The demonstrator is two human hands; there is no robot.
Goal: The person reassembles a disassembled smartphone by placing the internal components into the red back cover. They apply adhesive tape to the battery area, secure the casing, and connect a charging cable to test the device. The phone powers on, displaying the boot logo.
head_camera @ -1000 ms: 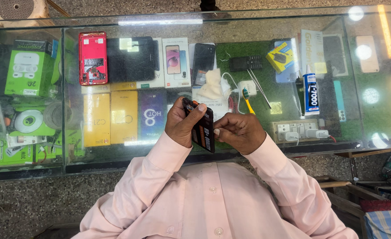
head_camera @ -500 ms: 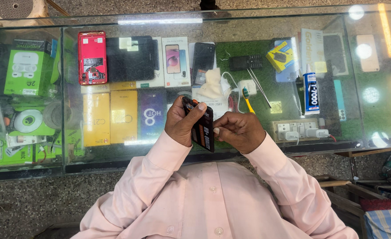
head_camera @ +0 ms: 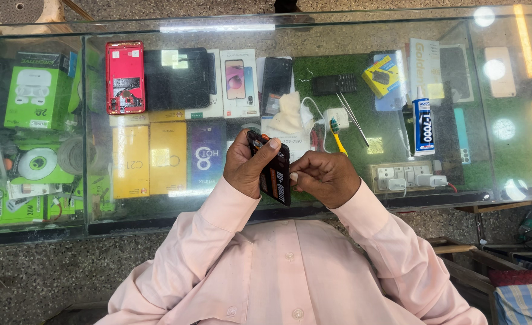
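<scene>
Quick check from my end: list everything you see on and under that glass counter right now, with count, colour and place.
phone battery: 1, black with orange markings, held over counter's near edge
red phone back: 1, red, counter far left
black tablet: 1, black, beside red phone back
phone boxes: several, yellow, purple, white, under glass left of centre
green boxes: several, green, far left compartment
toothbrush: 1, yellow handle, on green mat
glue tube: 1, white and blue, right of centre
power strip: 1, white, near right
left hand: grips battery
right hand: fingers at battery's edge
</scene>
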